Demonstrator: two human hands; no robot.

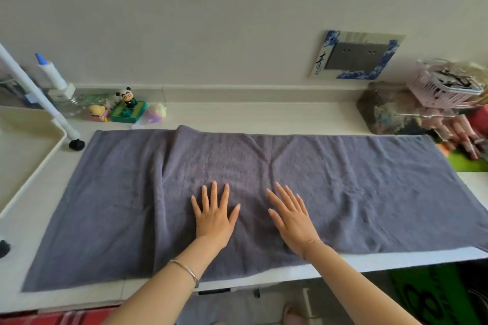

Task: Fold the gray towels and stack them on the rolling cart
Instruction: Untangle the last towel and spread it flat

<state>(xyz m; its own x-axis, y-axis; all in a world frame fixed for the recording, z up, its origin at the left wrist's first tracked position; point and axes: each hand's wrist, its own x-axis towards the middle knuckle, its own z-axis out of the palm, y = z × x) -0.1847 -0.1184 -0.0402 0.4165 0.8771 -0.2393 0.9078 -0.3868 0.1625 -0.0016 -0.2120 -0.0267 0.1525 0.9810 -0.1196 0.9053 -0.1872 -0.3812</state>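
The towel [264, 166] is showing as matt gray terry cloth, its nap looking soft and slightly rough, with creases running through it. The table [264, 116] is looking smooth and pale, laminate or stone I cannot tell, and is giving off a faint sheen. The tray [31, 166] is appearing as smooth cream plastic. The pole [34, 90] is shining glossy white. The bangle [184, 270] is gleaming as thin polished metal. The figurines [128, 100] are looking like glossy painted plastic. The basket [435, 92] is showing pink plastic slats under clear crinkled film [449, 71]. The wall [211, 21] is looking matt, while the switch plate [355, 55] is showing a dull gray satin finish
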